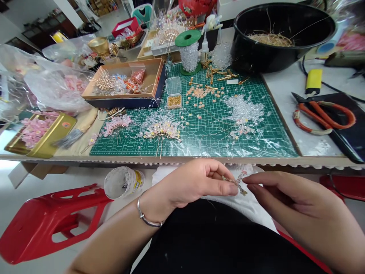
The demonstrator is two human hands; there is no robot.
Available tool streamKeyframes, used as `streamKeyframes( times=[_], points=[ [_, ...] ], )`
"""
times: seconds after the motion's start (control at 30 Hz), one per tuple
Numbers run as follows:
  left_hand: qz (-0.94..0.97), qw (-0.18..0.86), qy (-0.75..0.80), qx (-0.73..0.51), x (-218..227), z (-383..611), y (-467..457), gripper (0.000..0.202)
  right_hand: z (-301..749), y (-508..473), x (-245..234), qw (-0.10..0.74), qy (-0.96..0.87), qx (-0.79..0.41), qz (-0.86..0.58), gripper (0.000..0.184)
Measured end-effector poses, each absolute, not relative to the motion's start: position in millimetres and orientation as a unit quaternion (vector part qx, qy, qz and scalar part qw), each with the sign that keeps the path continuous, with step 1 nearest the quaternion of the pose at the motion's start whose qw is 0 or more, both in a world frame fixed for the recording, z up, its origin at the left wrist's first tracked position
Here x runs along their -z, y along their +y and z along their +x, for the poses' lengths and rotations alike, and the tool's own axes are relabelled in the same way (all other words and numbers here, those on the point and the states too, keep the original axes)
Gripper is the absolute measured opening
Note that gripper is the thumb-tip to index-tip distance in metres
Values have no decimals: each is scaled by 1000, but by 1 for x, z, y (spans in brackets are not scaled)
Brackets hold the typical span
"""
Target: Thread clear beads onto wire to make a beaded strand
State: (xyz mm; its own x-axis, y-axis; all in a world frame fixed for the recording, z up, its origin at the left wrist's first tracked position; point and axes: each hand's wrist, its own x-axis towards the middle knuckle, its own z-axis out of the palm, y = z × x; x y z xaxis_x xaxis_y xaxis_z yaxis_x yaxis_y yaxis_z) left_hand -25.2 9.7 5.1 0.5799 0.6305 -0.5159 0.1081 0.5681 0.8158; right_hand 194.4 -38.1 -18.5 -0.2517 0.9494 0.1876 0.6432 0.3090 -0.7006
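Hands pinching a beaded wire sprig [238, 182].
Left hand [196, 182] and right hand [285, 194] are gripping its opposite ends above the white cloth [245, 205].

Both hands [199, 182] [282, 192] meet at the lap, fingertips pinched together.

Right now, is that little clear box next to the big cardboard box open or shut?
Open. The small clear box has its lid flipped back flat on the green cutting mat, and the gold beads inside its tray are uncovered.
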Motion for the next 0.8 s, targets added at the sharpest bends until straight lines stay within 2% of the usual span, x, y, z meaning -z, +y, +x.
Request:
streamKeyframes(
  times=[0.17, 0.33, 0.5, 0.7, 0.8],
  points=[
    [458, 734, 465, -188, -10, -24, 5, 21, 196, -40, 21, 310, -758, -244, -519, 19],
    [464, 728, 477, -169, -13, -22, 7, 23, 196, -39, 22, 320, -782, -238, -479, 23],
    [397, 779, 455, -168, -7, -25, 10, 26, 203, -33, 19, 321, -811, -251, -420, 23],
    [292, 861, 379, -173, 1, -23, 10, 25, 212, -18, 19, 304, -858, -276, -308, 55],
    [277, 872, 355, -192, 4, -21, 8, 17, 210, -19, 32, 354, -809, -346, -317, 52]
  ],
)
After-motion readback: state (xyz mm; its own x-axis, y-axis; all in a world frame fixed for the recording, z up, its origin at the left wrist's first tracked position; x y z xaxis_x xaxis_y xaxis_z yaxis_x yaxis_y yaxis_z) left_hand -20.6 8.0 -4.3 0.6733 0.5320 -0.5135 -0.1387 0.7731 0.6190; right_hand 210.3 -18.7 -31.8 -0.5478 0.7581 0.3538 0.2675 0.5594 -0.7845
